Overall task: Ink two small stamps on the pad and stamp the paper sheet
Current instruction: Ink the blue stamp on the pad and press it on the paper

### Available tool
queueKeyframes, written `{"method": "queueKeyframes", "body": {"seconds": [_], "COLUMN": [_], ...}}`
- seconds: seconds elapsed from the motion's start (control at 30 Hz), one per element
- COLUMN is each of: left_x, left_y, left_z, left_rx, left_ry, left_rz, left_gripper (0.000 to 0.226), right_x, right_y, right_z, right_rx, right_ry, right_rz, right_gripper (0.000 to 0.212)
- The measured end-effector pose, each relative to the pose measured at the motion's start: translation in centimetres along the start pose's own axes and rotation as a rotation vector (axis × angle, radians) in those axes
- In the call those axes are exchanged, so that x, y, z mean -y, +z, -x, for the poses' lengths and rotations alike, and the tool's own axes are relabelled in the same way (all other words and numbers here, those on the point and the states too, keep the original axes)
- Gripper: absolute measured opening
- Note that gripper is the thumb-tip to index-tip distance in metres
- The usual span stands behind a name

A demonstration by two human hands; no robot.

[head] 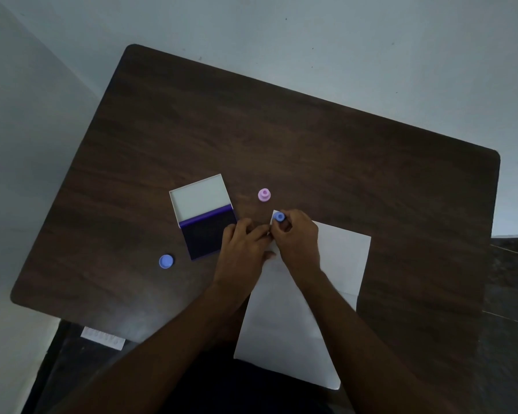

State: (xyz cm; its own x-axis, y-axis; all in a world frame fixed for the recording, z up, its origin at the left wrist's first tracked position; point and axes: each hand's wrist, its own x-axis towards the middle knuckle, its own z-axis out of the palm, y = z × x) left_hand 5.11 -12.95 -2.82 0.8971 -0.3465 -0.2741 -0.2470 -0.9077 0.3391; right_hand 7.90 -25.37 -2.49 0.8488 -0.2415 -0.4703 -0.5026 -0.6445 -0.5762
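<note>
Two stamps on hand, entered in working order.

Item: blue stamp [279, 216], pinched between the fingers of my right hand [295, 240], standing at the far left corner of the paper sheet [341, 255]. Whether its face already touches the sheet I cannot tell; my fingers hide the base.

Item: left hand [243, 243], just beside the right, fingers laid out toward the sheet's near edge. It appears to steady the paper; it grips nothing that I can see.

Item: pink stamp [264, 195], upright on the table [371, 159], just beyond my right hand, untouched.

Item: ink pad [207, 237], lid open, just left of my left hand, dark pad nearer me, white lid [199, 195] farther off.

Item: blue cap [166, 261], well left of both hands, past the pad.

Handling note, by judgement: the step is the first impression. Hold the stamp plumb, press straight down with even weight, no rocking or twisting, then lift straight off so the mark does not smear. The corner placement leaves little margin, so keep the whole face on paper. Left hand should pin the sheet flat against dragging. Pink stamp follows.
</note>
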Motion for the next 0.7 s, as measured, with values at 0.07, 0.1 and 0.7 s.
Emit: {"method": "queueKeyframes", "body": {"seconds": [0.07,0.1,0.7], "left_x": [-0.1,-0.1,-0.1], "left_y": [-0.1,-0.1,0.0], "left_z": [0.0,0.1,0.5], "left_rx": [-0.009,-0.01,-0.019], "left_ry": [0.013,0.017,0.019], "left_rz": [-0.019,-0.019,-0.167], "left_gripper": [0.041,0.041,0.036], "right_x": [0.4,0.6,5.4], "right_y": [-0.2,-0.3,-1.9], "right_z": [-0.1,-0.1,-0.9], "right_rx": [0.004,0.005,0.209], "right_ry": [-0.008,-0.01,-0.098], "right_rz": [0.051,0.068,0.536], "right_gripper": [0.039,0.039,0.043]}}
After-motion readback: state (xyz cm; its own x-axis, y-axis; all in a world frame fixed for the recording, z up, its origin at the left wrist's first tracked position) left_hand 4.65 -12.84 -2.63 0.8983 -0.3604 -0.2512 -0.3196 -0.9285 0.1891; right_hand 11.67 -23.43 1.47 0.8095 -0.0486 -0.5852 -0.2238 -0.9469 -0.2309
